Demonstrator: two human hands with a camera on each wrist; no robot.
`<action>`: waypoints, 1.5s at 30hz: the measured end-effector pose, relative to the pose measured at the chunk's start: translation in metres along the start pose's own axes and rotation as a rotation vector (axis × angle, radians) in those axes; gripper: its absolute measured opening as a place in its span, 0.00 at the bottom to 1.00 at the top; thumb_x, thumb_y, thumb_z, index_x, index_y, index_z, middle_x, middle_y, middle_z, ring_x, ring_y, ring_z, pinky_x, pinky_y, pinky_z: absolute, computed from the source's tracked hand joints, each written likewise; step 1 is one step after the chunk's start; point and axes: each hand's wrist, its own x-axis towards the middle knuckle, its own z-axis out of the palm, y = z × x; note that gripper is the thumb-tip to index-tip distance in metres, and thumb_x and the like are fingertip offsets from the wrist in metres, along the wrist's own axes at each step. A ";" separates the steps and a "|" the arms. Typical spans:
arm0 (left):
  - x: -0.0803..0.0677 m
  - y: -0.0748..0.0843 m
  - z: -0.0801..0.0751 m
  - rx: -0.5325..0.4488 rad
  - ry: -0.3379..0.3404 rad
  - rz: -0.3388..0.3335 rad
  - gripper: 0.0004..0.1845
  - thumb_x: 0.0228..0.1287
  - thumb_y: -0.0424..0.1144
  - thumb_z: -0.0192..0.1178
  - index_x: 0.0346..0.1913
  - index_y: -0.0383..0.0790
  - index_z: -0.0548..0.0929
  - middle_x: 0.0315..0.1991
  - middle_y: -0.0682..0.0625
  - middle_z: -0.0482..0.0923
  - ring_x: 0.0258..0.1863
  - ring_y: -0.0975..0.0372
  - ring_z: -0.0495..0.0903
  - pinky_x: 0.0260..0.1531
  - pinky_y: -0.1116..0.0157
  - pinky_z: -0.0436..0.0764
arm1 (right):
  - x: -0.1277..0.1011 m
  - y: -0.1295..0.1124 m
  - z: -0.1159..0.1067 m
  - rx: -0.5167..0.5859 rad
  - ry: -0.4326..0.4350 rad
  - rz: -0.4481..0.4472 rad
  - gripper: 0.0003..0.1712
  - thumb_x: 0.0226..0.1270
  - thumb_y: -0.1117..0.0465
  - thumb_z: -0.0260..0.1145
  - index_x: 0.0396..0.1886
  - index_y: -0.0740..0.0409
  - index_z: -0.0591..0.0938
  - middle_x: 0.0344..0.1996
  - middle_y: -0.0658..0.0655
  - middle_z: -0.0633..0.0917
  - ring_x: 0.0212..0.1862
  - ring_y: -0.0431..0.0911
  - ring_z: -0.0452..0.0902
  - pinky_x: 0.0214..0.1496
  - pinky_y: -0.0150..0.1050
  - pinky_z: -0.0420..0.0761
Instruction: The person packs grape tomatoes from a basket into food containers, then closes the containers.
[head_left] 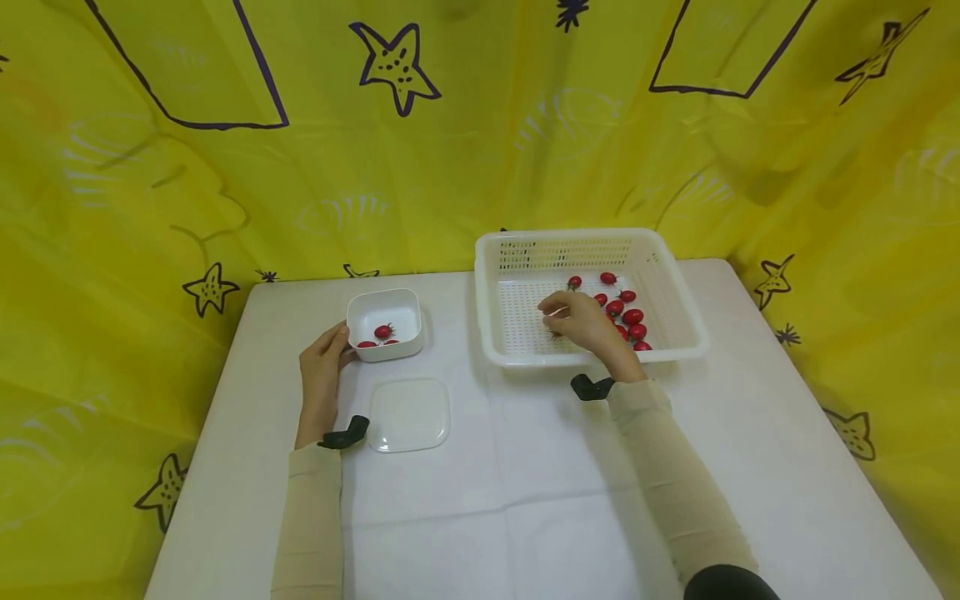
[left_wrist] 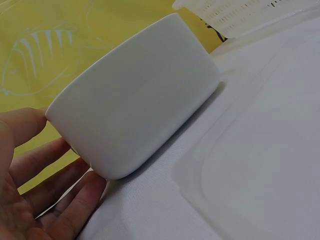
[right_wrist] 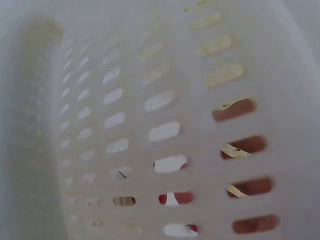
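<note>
No legible txt, labels or nos. anywhere in these views.

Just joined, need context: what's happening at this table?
A person is working with cherry tomatoes over a white table. The right hand reaches into the white perforated basket, beside the pile of tomatoes; whether it holds one cannot be seen. The left hand steadies a small white container that has a few tomatoes inside. The container's lid lies flat on the table just in front of it.
</note>
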 end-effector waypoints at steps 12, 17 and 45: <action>0.001 -0.002 -0.001 0.013 -0.001 -0.014 0.27 0.79 0.49 0.58 0.74 0.42 0.75 0.73 0.44 0.74 0.52 0.68 0.82 0.56 0.76 0.84 | 0.010 0.009 0.000 -0.109 -0.021 0.060 0.18 0.69 0.66 0.63 0.56 0.67 0.85 0.53 0.69 0.86 0.57 0.63 0.83 0.59 0.55 0.83; -0.001 -0.001 0.000 0.027 -0.002 -0.020 0.27 0.79 0.49 0.58 0.74 0.43 0.75 0.74 0.45 0.74 0.53 0.67 0.82 0.58 0.75 0.84 | 0.013 0.012 0.002 -0.117 -0.046 0.091 0.22 0.61 0.70 0.61 0.56 0.66 0.85 0.53 0.68 0.86 0.55 0.60 0.82 0.57 0.51 0.82; 0.002 -0.005 -0.001 0.009 0.017 0.017 0.28 0.77 0.51 0.60 0.73 0.41 0.76 0.72 0.42 0.75 0.52 0.67 0.83 0.51 0.79 0.84 | 0.018 0.012 0.008 -0.203 -0.117 0.106 0.18 0.62 0.72 0.63 0.51 0.65 0.86 0.52 0.66 0.86 0.53 0.58 0.77 0.66 0.55 0.78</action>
